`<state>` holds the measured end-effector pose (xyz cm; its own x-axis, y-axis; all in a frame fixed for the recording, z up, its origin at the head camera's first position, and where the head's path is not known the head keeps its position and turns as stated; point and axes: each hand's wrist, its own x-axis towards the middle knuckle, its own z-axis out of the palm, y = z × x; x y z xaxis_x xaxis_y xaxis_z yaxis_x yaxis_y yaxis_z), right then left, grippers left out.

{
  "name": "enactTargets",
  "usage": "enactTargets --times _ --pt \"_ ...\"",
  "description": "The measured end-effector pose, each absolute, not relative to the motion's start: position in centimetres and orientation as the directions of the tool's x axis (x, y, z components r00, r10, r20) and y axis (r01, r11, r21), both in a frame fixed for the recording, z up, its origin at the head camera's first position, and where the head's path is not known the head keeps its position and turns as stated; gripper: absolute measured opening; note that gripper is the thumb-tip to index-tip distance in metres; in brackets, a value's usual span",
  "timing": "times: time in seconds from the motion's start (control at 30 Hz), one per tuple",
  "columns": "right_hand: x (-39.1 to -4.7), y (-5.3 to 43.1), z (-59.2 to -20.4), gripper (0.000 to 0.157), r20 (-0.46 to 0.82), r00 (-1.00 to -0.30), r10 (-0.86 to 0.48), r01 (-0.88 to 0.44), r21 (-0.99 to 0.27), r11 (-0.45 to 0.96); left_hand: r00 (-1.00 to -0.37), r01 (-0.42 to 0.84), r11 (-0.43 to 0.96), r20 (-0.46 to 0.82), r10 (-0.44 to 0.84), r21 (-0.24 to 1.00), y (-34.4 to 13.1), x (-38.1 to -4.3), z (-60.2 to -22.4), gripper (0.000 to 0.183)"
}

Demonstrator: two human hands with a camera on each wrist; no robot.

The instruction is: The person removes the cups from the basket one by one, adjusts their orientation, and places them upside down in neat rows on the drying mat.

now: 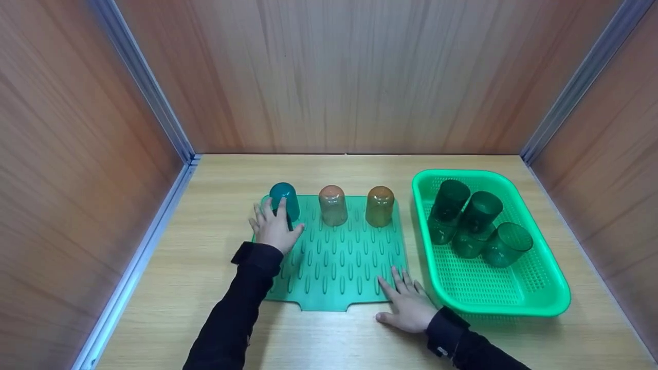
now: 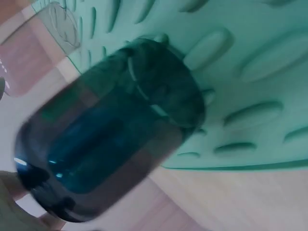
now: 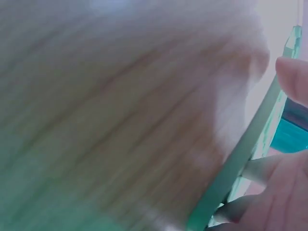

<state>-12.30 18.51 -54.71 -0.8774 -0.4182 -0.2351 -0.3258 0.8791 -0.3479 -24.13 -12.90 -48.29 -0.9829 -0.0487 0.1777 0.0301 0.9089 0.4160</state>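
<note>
Your sleeves (image 1: 237, 300) lie nearest; your spread right hand (image 1: 409, 305) likely steadies the mat (image 1: 325, 299); your spread left hand (image 1: 274, 232) meets the blue cup (image 1: 284, 190).

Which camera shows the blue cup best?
The left wrist view: the blue cup fills much of it. The head view shows it smaller, partly behind the left hand; the right wrist view, possibly just a blue patch.

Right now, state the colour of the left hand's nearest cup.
Teal: the cup shows best in left wrist view.
</note>
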Motion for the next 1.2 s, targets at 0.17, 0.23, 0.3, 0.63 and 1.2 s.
enactTargets --times 0.17,0.23,0.3,0.63,1.2 --pt "-11.8 18.2 -53.7 0.083 -0.180 -0.882 -0.436 -0.357 -0.350 0.866 -0.955 0.099 0.923 0.295 -0.016 0.372 -11.2 -23.5 -47.7 0.087" --pt "-11.6 18.1 -52.9 0.081 -0.144 -0.883 -0.446 -0.370 -0.372 0.852 -0.944 0.139 0.922 0.330 0.013 0.360 -10.3 -23.1 -47.4 0.089" --pt "-11.6 18.0 -52.1 0.080 -0.105 -0.884 -0.455 -0.379 -0.408 0.831 -0.936 0.184 0.914 0.347 0.051 0.363 -9.3 -22.7 -47.1 0.089" --pt "-11.6 19.3 -46.9 0.079 0.035 -0.894 -0.447 -0.402 -0.502 0.766 -0.937 0.339 0.788 0.263 0.231 0.514 -4.5 -19.6 -47.0 0.090" --pt "-16.2 25.8 -43.1 0.074 0.244 -0.936 -0.253 -0.336 -0.408 0.849 -0.896 0.319 0.636 0.006 0.443 0.703 3.9 -15.3 -49.9 0.087"
